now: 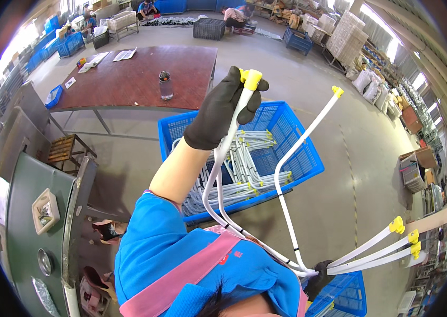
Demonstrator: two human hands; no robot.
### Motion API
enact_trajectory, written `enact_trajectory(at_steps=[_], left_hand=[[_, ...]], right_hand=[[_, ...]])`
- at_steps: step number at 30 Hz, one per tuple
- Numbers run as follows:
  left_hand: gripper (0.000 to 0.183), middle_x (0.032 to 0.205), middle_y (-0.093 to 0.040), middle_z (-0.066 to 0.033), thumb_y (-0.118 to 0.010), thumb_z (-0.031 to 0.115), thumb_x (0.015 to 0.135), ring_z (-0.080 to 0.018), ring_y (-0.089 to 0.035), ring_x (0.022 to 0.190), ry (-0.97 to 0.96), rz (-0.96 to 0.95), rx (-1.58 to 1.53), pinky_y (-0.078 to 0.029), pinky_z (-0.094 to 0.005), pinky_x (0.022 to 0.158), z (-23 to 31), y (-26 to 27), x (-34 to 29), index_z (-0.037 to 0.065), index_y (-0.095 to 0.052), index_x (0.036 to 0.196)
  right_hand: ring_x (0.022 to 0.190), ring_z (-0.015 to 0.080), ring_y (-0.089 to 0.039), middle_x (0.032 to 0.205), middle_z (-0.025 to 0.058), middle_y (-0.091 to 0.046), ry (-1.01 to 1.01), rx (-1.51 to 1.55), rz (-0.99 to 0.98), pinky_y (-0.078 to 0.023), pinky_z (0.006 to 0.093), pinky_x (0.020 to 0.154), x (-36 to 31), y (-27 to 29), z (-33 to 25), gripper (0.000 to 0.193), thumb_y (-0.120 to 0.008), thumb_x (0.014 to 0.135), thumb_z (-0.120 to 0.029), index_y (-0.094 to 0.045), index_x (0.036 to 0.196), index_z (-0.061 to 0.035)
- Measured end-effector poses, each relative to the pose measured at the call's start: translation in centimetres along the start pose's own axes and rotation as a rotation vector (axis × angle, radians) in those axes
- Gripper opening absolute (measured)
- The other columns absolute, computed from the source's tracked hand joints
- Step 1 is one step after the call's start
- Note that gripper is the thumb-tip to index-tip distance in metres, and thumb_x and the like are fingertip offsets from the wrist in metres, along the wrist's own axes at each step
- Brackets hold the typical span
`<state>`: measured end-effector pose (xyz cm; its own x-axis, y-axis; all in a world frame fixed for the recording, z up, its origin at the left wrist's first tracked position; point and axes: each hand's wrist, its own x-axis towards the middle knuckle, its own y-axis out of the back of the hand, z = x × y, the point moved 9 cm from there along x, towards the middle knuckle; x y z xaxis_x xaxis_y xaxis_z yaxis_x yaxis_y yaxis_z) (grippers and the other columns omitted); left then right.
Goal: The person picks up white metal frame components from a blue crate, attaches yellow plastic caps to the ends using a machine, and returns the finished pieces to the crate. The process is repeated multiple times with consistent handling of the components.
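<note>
My left hand [223,108], in a black glove, is raised in front of me with its fingers closed round the upper end of a white bent tube [232,132]. A yellow fitting [252,80] caps that end, just above the fingers. Low on the right, my right hand [317,280], also gloved in black, grips several more white tubes where they come together. Some of their yellow-tipped ends [396,225] fan out to the right. One other tube [308,129] stands up with its yellow tip high. Part of my right hand is hidden behind the tubes.
A blue crate [308,158] before me holds many similar tubes. Another blue crate [358,296] stands at lower right. Beyond is a red-brown table [128,79] with a jar [165,85]. A green workbench [28,211] and wooden stool [62,149] are at left.
</note>
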<state>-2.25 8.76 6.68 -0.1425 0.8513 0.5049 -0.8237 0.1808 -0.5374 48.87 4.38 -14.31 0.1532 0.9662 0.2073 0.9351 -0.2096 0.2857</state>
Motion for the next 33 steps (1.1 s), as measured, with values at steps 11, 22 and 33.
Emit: enact_trajectory(at_steps=[11, 22, 33], left_hand=[[0.052, 0.075, -0.053, -0.0025, -0.031, 0.047, 0.098, -0.0070, -0.042, 0.052, 0.040, 0.025, -0.013, -0.037, -0.0207, 0.051, -1.0, 1.5, 0.3, 0.000, -0.051, 0.109], [0.038, 0.088, -0.060, -0.0087, -0.035, 0.029, 0.100, -0.0138, -0.055, 0.077, -0.511, 0.389, 0.811, -0.045, -0.0254, 0.069, 1.0, 2.5, -4.5, -0.002, -0.053, 0.113], [0.034, 0.106, -0.059, -0.0116, -0.052, 0.021, 0.092, -0.0164, -0.055, 0.095, -0.596, 0.537, 1.091, -0.044, -0.0296, 0.085, 4.4, 7.1, -14.1, -0.004, -0.055, 0.115]], right_hand=[[0.069, 0.0189, -0.043, 0.073, 0.0066, -0.041, -0.090, 0.146, 0.005, -0.039, 0.0324, 0.065, -0.1, -0.4, 0.3, 0.010, -0.054, 0.069, -0.002, -0.047, 0.075, 0.0007], [0.077, 0.0182, -0.046, 0.077, 0.0055, -0.045, -0.043, 0.206, -0.070, -0.041, 0.0320, 0.074, -0.3, -0.2, 1.0, 0.024, -0.063, 0.064, -0.006, -0.051, 0.083, 0.0002], [0.068, 0.0165, -0.048, 0.072, 0.0038, -0.047, -0.109, 0.228, 0.014, -0.040, 0.0304, 0.064, -0.6, -1.8, -4.3, 0.015, -0.061, 0.064, 0.000, -0.050, 0.075, -0.0026]])
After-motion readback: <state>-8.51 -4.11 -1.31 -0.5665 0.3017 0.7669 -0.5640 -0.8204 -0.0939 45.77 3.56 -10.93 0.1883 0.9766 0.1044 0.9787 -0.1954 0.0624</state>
